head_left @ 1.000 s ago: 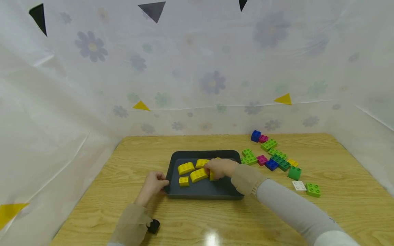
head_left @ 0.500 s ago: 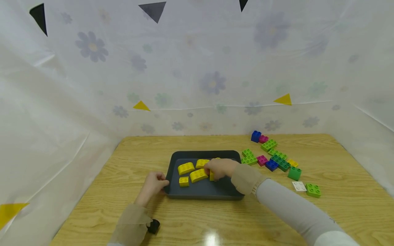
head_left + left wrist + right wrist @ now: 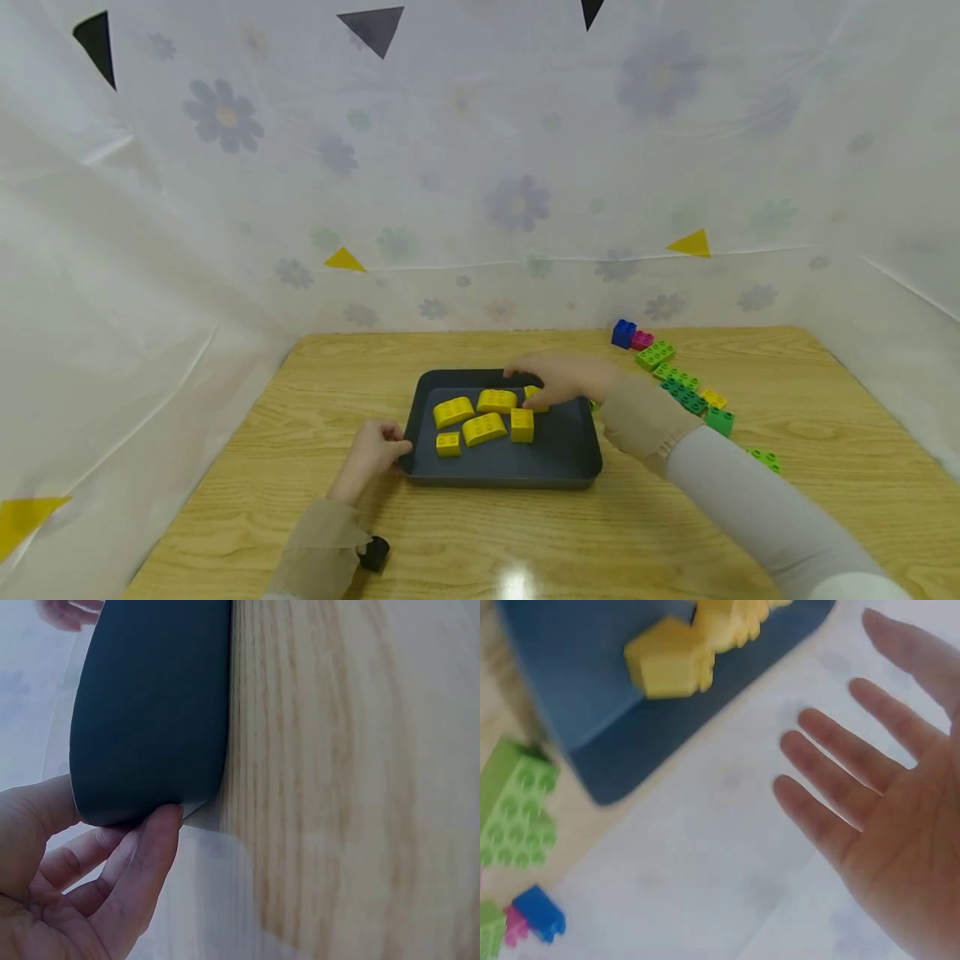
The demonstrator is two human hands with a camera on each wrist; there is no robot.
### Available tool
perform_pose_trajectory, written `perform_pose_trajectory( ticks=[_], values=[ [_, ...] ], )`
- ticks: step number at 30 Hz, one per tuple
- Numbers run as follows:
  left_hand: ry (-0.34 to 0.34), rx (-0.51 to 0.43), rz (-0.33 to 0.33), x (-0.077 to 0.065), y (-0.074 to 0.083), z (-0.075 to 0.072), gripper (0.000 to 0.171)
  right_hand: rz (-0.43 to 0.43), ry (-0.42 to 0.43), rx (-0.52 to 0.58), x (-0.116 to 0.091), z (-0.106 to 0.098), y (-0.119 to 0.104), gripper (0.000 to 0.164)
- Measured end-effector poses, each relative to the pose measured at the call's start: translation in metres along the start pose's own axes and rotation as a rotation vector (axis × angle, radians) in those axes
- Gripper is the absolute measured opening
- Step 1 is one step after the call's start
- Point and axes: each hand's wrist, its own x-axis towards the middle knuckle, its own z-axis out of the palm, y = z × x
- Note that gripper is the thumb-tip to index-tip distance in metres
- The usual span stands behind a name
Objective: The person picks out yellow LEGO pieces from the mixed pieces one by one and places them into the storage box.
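A dark grey tray (image 3: 564,446) lies on the wooden table with several yellow toy bricks inside: arched bricks (image 3: 484,428), a small one (image 3: 448,444) and a taller square one (image 3: 522,426). My left hand (image 3: 372,450) holds the tray's left edge; in the left wrist view its thumb and fingers pinch the tray wall (image 3: 150,712). Above the tray's far right part hovers my right hand (image 3: 566,377), holding nothing. Its fingers (image 3: 829,757) are spread apart in the right wrist view. One yellow brick (image 3: 533,393) is partly hidden by that hand.
To the tray's right lie loose bricks, such as a blue one (image 3: 623,332), a light green one (image 3: 656,355) and a green one (image 3: 719,421). The right forearm hides several others. A black object (image 3: 374,552) sits by the left wrist. A white flowered sheet (image 3: 480,167) stands behind the table.
My right hand has let go of the square yellow brick and moved up and to the right, uncovering it in the tray. The left hand has stayed at the tray's edge.
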Motion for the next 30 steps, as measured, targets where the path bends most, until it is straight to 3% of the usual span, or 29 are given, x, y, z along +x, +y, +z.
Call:
perform_pose_trajectory(
  ticks=[7,14,24,30],
  values=[
    [0.001,-0.003,0.001,-0.001,0.000,0.000,0.013,0.004,0.177,0.005,-0.026,-0.021,0.029,0.064],
    [0.001,0.002,-0.002,-0.001,0.000,0.000,0.012,-0.019,0.381,0.008,-0.052,-0.026,0.067,0.067],
    [-0.001,0.003,-0.003,-0.002,0.001,-0.002,0.012,0.082,0.491,0.038,-0.096,-0.025,0.125,0.069],
    [-0.007,0.007,-0.011,-0.002,0.001,-0.003,0.013,0.158,0.466,0.121,-0.116,-0.016,0.161,0.070]
  ],
)
